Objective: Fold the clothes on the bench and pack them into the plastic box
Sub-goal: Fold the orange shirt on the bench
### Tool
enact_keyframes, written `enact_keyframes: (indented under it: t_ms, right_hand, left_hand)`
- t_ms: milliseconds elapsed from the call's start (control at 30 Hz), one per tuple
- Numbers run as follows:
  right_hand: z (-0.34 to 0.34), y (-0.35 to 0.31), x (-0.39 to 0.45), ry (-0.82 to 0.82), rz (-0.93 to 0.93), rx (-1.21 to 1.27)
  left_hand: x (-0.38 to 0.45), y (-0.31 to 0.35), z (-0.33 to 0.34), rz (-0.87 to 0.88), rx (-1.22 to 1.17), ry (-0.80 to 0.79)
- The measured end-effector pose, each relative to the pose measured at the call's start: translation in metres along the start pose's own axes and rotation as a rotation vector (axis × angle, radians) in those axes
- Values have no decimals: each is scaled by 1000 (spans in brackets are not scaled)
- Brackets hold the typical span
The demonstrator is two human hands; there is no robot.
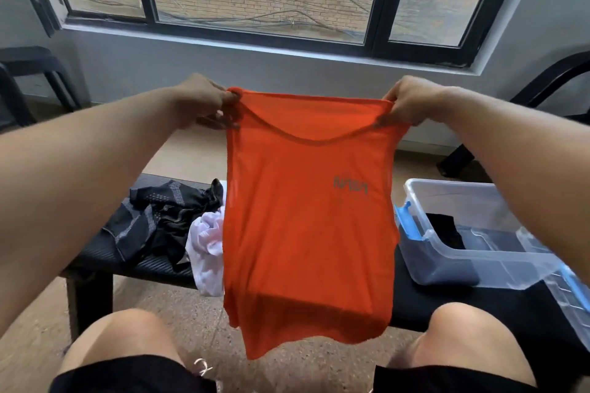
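Observation:
An orange T-shirt (306, 226) hangs in the air in front of me, stretched flat, with a small grey logo showing mirrored through the cloth. My left hand (201, 102) pinches its top left corner and my right hand (412, 102) pinches its top right corner. Behind it runs the black bench (95, 257). A black and grey garment (156, 220) and a crumpled white garment (207, 249) lie on the bench's left part. The clear plastic box (472, 262) with blue latches stands on the bench's right part, with dark folded clothing (447, 230) inside.
The box's clear lid (562, 290) leans at the box's right side. My bare knees are close to the bench's front edge. A dark stool (32, 73) stands at the left wall and a black chair frame (549, 86) at the right, under a wide window.

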State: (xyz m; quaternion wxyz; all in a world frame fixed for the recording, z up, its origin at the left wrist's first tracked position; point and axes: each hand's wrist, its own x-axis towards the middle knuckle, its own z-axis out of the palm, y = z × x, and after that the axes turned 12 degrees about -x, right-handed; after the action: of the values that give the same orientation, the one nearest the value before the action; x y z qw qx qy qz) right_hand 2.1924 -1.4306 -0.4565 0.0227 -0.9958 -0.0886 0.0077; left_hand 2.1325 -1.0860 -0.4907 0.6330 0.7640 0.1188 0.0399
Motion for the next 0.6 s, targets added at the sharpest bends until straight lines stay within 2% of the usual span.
enact_keyframes:
  t_ms: [67, 133, 267, 400, 533, 600]
  right_hand:
    - [2, -5, 14, 159, 67, 89]
    - [4, -8, 30, 292, 164, 161]
    - [2, -14, 63, 395, 337, 440]
    - [0, -14, 78, 543, 374, 586]
    - [33, -20, 67, 516, 323, 510]
    - [63, -27, 52, 394, 261, 440]
  left_hand:
    - [12, 3, 7, 91, -68, 68]
    - [25, 5, 14, 144, -90, 44]
    - [57, 15, 24, 191, -97, -42]
    - [75, 24, 35, 262, -140, -98]
    - [73, -7, 43, 267, -139, -109]
    - [57, -35, 49, 236, -127, -155]
